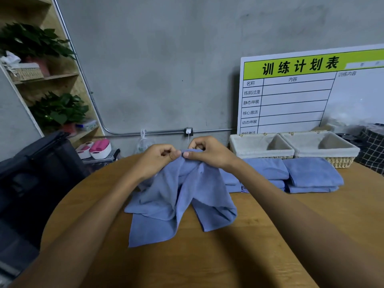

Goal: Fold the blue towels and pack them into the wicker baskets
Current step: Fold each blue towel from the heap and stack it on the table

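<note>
Loosely bunched blue towel (178, 196) — rumpled, draping onto table (228, 256)

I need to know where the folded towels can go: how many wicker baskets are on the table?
2. One wicker basket stands at the table's far right edge by the board; the other wicker basket sits touching it on its right. Both look empty. A separate small basket sits on the shelf.

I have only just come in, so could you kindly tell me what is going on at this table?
A person is folding blue towels. Both the left hand and the right hand pinch the top edge of an unfolded towel, whose lower part drapes on the round table. Folded towels are stacked beside two lined wicker baskets, which look empty.
</note>
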